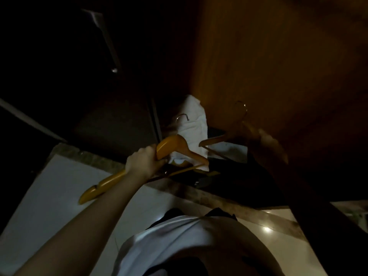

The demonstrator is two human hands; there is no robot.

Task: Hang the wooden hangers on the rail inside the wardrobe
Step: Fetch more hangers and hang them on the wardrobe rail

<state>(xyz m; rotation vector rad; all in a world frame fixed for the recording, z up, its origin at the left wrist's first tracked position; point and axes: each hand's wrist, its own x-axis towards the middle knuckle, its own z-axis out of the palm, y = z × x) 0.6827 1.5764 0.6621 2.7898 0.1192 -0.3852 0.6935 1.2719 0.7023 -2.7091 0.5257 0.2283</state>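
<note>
Left hand [144, 162], fingers clamped round a bunch of wooden hangers [175, 146], blurred right hand [265, 142] gripping a single hanger [217, 140], nothing looks hung yet.

Warm wood tones set against deep shadow and pale tile.

The two glossy honey-yellow wooden hangers [171, 145] glow amber-gold, while the matte brown wooden hanger [214, 140] is a darker, duller tan with a coppery curved metal hook [242, 106]. The folded white terry towel [194, 120] is plain white, greying where shadow falls. The broad wooden wardrobe side panel [278, 56] is reddish-brown with faint darker grain, and the wardrobe interior [119, 120] is near black. The glossy floor tiles [49, 186] are plain pale grey-white, the narrow stone threshold strip [89, 156] is speckled grey and brown, and the plain short-sleeved shirt [169, 236] is white.
</note>
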